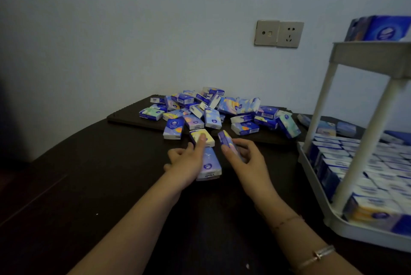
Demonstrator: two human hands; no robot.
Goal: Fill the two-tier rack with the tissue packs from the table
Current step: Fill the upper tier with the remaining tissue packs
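While my left hand (189, 163) curls around a pale blue plastic-wrapped tissue pack (210, 164) with a round logo, its forefinger stretches forward and rests on a cream-yellow tissue pack (203, 138) lying just beyond on the dark brown tabletop (89, 185). My right hand (244, 159) pinches a purple and blue tissue pack (226, 141) between thumb and curled fingers, holding it on edge just right of the cream one. A thin gold-coloured bangle (318, 254) sits on my right forearm, with a finer thread bracelet (287, 221) nearer the wrist.

Farther off, a loose heap of blue, white and pastel tissue packs (222, 112) lies jumbled on a dark ridged mat (133, 116) at the far side of the tabletop, against the pale wall (133, 30). A beige double wall socket plate (279, 33) is fixed to that wall above the heap and to its right.

On the right stands the pale grey plastic two-tier rack (367, 56) with cream posts. Its lower tier is packed with rows of upright white and blue tissue packs (355, 163), and a few blue packs (382, 29) show on the upper tier. Several more packs (327, 128) lie on the tabletop behind the rack's far post.
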